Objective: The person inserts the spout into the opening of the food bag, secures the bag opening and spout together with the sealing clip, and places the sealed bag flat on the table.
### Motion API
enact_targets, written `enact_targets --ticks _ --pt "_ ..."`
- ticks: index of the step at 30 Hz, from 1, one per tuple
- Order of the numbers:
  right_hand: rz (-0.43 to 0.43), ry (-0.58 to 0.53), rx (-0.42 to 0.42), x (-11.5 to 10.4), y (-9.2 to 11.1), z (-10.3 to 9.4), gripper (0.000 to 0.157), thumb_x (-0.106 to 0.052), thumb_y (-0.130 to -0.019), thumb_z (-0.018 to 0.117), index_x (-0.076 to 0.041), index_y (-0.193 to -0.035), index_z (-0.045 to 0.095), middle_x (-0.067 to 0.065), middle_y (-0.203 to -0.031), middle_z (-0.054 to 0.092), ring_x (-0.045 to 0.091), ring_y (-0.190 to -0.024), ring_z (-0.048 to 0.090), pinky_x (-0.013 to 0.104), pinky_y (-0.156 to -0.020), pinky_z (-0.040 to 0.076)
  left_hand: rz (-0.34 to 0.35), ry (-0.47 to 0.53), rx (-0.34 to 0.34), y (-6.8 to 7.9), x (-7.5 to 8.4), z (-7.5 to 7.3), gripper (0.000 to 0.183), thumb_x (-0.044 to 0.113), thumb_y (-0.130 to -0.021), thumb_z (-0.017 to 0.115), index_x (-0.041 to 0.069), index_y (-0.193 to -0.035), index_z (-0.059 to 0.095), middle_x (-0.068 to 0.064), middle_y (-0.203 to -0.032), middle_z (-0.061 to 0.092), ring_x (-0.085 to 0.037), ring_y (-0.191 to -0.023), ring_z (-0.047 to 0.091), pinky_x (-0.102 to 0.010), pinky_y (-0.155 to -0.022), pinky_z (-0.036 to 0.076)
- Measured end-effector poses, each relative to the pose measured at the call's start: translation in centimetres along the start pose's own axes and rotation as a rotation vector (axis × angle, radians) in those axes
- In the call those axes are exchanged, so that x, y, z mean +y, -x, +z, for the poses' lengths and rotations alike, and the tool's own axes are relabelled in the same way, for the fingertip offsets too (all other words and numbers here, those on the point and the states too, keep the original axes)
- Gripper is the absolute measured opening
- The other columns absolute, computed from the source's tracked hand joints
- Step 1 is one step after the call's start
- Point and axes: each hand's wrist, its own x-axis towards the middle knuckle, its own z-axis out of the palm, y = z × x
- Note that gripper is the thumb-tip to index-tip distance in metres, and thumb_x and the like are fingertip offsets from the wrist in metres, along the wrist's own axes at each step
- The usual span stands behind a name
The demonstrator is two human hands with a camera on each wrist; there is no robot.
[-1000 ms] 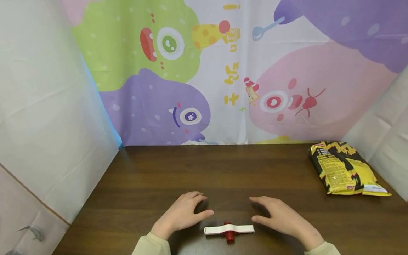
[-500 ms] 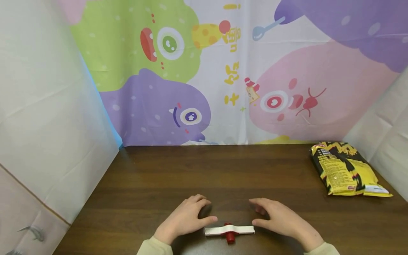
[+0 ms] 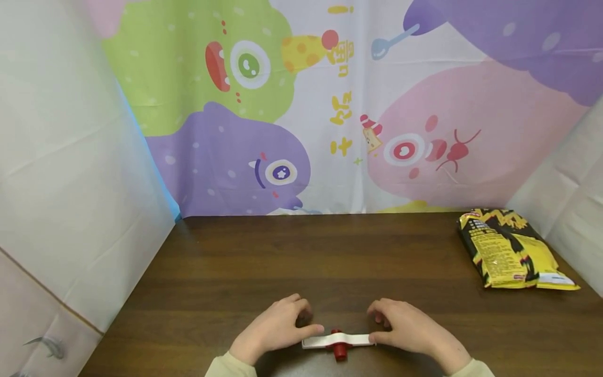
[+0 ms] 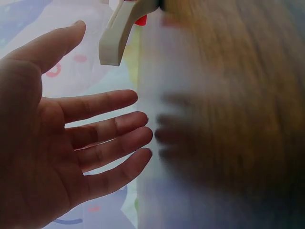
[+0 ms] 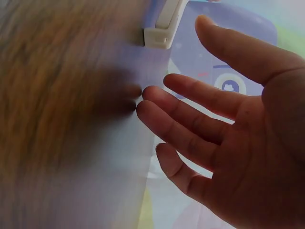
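Note:
A white bag clip [image 3: 339, 338] with a red cap [image 3: 341, 352] at its middle lies crosswise on the table near the front. My left hand [image 3: 275, 329] is beside its left end, the thumb tip close to the bar. On the other side is my right hand [image 3: 411, 325], whose thumb overlaps the bar's right end in the head view. Both wrist views show spread fingers with nothing between them. One end of the clip [image 4: 113, 45] appears above the left fingers, and the other end of the clip [image 5: 159, 36] shows beyond the right fingers.
A black and yellow snack bag [image 3: 506, 256] lies at the back right of the dark wooden table [image 3: 306, 251]. A cartoon-print curtain [image 3: 330, 173] hangs along the back edge, with pale cloth walls on the left and right.
Both hands have moved slightly inward and toward the near edge, closer to the clip's ends. Their fingers bend a little more. The clip and the snack bag stay in place.

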Motion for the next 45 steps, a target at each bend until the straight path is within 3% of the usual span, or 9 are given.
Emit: enact_targets --ticks 9,17,45 --pt "-0.023 0.026 -0.001 -0.4 0.0 0.4 0.038 -0.045 -0.070 0.062 -0.016 -0.092 0.056 -0.011 -0.074 0.046 0.003 -0.065 0.044 0.022 -0.055 0.036 0.036 0.009 0.000 0.1 0.4 0.1 0.042 0.062 -0.073 0.046 0.020 -0.074 0.053 0.011 -0.072 0.046 -0.001 -0.059 0.041 -0.018 -0.052 0.036" --pt "-0.027 0.119 0.015 -0.8 -0.2 0.4 0.036 -0.048 -0.067 0.062 -0.019 -0.087 0.056 -0.014 -0.069 0.042 0.001 -0.060 0.039 0.028 -0.059 0.032 0.032 -0.038 0.006 0.2 1.0 0.1 0.042 0.061 -0.071 0.049 0.020 -0.073 0.053 0.011 -0.070 0.045 -0.002 -0.058 0.041 -0.018 -0.051 0.034" --pt "-0.060 0.205 0.000 -1.9 -0.8 1.3 0.025 -0.030 -0.064 0.071 -0.021 -0.072 0.049 -0.014 -0.066 0.039 0.001 -0.056 0.035 0.028 -0.059 0.029 0.133 -0.156 0.008 0.0 1.5 1.1 0.026 0.048 -0.069 0.061 0.023 -0.071 0.053 0.013 -0.066 0.043 -0.002 -0.056 0.037 -0.017 -0.048 0.031"
